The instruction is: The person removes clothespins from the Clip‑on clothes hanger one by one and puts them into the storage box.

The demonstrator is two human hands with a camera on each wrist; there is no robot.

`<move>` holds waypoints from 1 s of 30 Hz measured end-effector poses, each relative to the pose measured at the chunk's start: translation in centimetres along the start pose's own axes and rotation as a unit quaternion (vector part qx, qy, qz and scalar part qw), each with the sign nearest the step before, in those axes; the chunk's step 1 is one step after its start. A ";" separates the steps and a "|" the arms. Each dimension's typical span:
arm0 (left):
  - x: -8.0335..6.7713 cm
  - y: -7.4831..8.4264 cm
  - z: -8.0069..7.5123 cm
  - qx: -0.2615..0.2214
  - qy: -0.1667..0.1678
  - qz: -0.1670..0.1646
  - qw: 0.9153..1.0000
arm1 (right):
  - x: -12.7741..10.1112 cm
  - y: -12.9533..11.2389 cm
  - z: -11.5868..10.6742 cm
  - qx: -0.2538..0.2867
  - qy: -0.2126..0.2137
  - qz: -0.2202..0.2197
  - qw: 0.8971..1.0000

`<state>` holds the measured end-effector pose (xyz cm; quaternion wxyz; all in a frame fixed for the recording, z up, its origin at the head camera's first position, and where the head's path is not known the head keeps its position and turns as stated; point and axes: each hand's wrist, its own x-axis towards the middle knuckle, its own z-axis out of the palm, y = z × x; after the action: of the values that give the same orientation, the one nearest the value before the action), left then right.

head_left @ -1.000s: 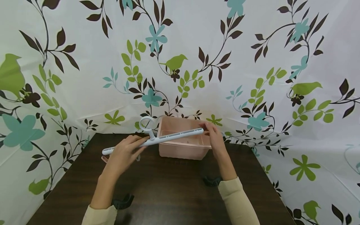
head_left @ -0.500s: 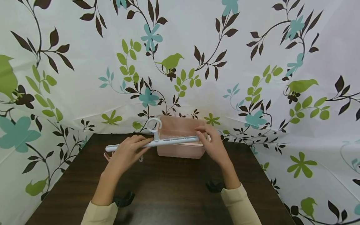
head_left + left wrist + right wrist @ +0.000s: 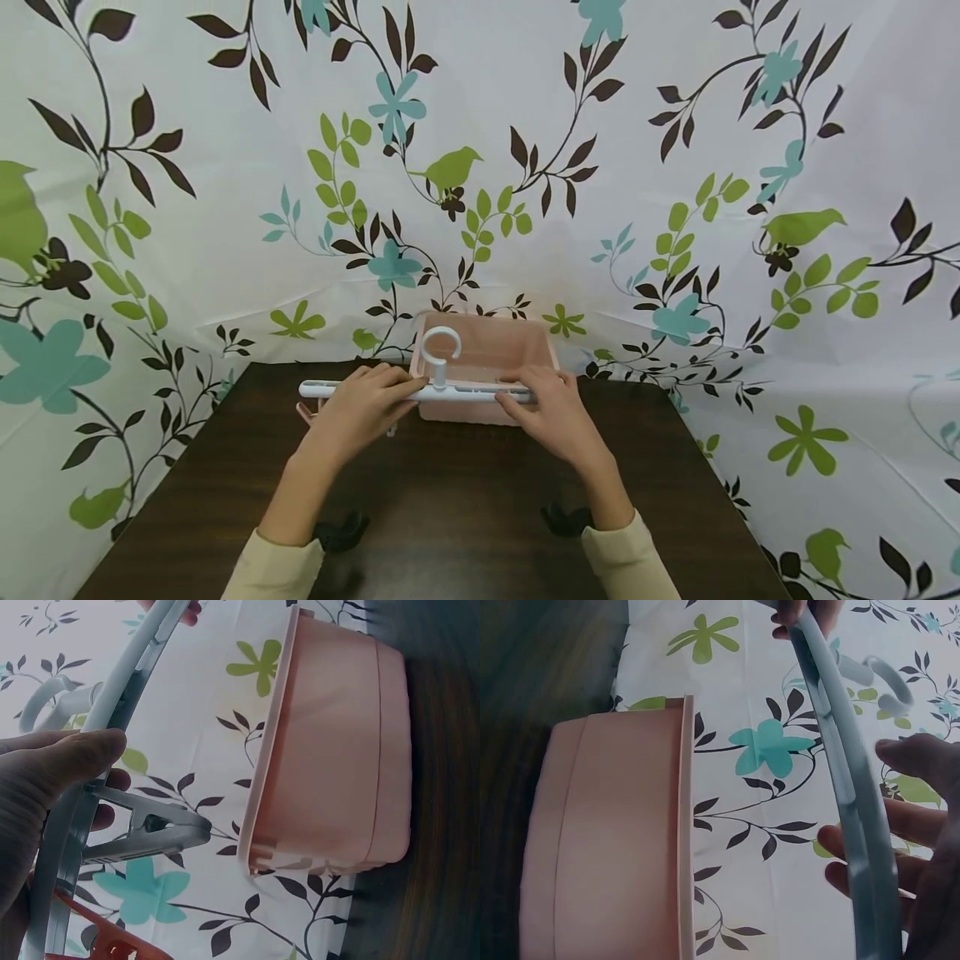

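A white plastic hanger (image 3: 457, 392) with a ring hook (image 3: 440, 347) lies level in front of a pink bin (image 3: 487, 321). My left hand (image 3: 363, 407) grips the bar left of the hook, and my right hand (image 3: 546, 410) grips it right of the hook. In the left wrist view my thumb (image 3: 64, 757) presses on the bar (image 3: 120, 705), and a grey clip (image 3: 154, 834) and an orange clip (image 3: 101, 941) hang from it. In the right wrist view the bar (image 3: 847, 787) passes between my fingers (image 3: 922, 825), beside the bin (image 3: 607, 840).
The bin stands at the far edge of a dark wooden table (image 3: 450, 500). Two black clamps (image 3: 341, 529) (image 3: 566, 521) sit on the table near my sleeves. A flowered curtain (image 3: 480, 167) closes off the back and both sides.
The hanger has swung from tilted to level and come down lower in front of the bin. My right hand slid with it toward me and nearer the hook.
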<state>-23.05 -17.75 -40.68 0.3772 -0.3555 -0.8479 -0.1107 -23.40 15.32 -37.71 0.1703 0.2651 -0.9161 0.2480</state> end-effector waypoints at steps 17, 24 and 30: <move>2.6 2.3 1.7 0.029 -0.002 0.042 0.999 | -2.1 1.2 0.3 0.026 -0.055 0.084 0.995; 2.9 2.3 1.4 0.032 -0.001 0.035 0.999 | -3.1 2.3 0.7 0.016 -0.023 0.078 0.997; 2.5 0.9 -0.3 0.002 0.052 -0.003 0.999 | -3.6 3.8 0.6 0.025 -0.023 0.100 0.994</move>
<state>-23.40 -15.98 -38.75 0.4213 -0.3462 -0.8283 -0.1287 -22.75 19.24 -41.17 0.1167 0.1821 -0.9351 0.2808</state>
